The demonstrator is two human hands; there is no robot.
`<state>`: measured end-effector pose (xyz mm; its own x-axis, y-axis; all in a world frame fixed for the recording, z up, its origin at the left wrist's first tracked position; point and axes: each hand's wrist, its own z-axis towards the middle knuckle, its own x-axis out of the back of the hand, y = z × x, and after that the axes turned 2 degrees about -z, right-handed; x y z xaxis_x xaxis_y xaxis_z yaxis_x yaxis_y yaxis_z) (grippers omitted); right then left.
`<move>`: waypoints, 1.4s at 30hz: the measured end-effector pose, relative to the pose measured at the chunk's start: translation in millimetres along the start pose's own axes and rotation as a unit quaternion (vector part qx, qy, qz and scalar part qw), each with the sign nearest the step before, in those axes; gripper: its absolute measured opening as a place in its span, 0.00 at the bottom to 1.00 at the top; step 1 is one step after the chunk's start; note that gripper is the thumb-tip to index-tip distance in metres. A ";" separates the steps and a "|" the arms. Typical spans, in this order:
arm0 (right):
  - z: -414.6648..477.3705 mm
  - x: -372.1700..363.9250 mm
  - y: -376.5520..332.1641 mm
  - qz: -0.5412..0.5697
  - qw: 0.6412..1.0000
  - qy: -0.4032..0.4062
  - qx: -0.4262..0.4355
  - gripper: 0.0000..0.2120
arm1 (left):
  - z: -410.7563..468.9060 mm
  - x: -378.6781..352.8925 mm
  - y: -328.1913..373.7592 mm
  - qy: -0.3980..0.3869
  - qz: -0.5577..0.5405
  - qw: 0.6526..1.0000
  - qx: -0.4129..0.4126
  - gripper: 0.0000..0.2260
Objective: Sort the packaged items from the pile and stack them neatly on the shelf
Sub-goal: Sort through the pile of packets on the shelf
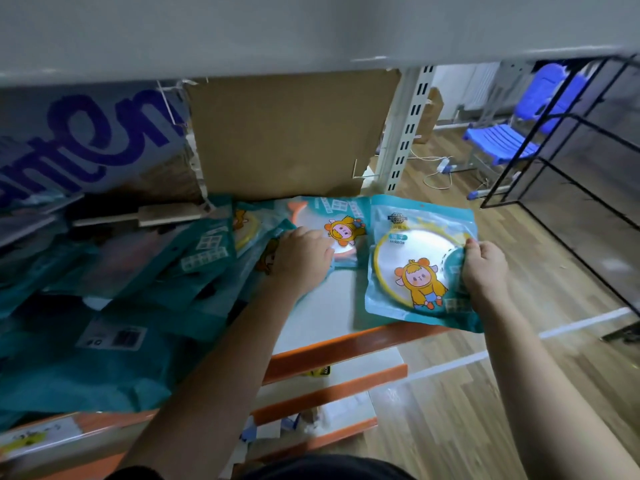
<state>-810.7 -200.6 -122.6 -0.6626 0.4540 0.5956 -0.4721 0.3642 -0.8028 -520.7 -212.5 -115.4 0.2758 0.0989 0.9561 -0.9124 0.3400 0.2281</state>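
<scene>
A teal packet with a yellow-rimmed round mirror (pixel 412 261) lies at the right end of the white shelf (pixel 329 306), overhanging its edge. My right hand (pixel 485 271) grips that packet's right side, thumb on top. My left hand (pixel 301 258) rests flat with straight fingers on an orange-rimmed mirror packet (pixel 339 226) lying further back. A heap of several teal packets (pixel 145 289) covers the left part of the shelf, overlapping at odd angles.
A cardboard sheet (pixel 291 133) and a white slotted upright (pixel 408 133) stand behind the shelf. The shelf above (pixel 311 29) hangs low overhead. Orange-edged lower shelves (pixel 332 386) sit below. A blue chair (pixel 512 133) and black wire rack (pixel 571 168) stand on the wooden floor at right.
</scene>
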 end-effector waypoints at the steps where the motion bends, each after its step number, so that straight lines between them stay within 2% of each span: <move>1: -0.3 1.0 -0.2 0.001 1.000 0.001 -0.003 0.17 | -1.4 -0.2 -0.9 -0.002 0.000 1.000 -0.009 0.17; 6: -2.3 1.3 -4.6 0.010 1.000 -0.009 -0.008 0.18 | -11.6 4.6 1.7 -0.009 -0.001 0.999 -0.049 0.21; 14: -13.4 -3.0 -11.6 0.029 0.999 -0.038 -0.003 0.18 | -22.9 1.5 19.7 0.045 -0.026 0.996 -0.068 0.08; 21: -18.6 8.8 -7.0 0.069 0.996 -0.044 -0.030 0.16 | -25.8 -2.0 20.1 0.082 -0.048 0.990 -0.100 0.07; 25: -21.6 22.1 0.7 0.108 0.992 -0.038 -0.056 0.15 | -32.3 2.1 21.5 0.092 -0.083 0.980 -0.155 0.05; 30: -25.1 35.7 12.5 0.138 0.985 -0.035 -0.094 0.14 | -43.8 9.9 22.7 0.060 -0.135 0.970 -0.191 0.07; 34: -29.9 41.3 16.3 0.139 0.984 -0.040 -0.108 0.14 | -52.8 18.0 19.6 0.028 -0.214 0.966 -0.139 0.05; 39: -39.1 40.1 15.2 0.145 0.982 -0.063 -0.104 0.14 | -70.8 22.6 19.2 -0.120 -0.278 0.942 -0.146 0.10; 42: -44.7 36.4 14.2 0.142 0.983 -0.077 -0.089 0.14 | -79.3 23.7 17.9 -0.117 -0.275 0.946 -0.127 0.06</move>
<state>-815.6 -142.6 -111.1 -0.8391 0.4349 0.3268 -0.1553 0.3841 -0.9101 -506.5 -130.0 -103.3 0.5859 -0.3590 0.7265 -0.5392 0.4966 0.6802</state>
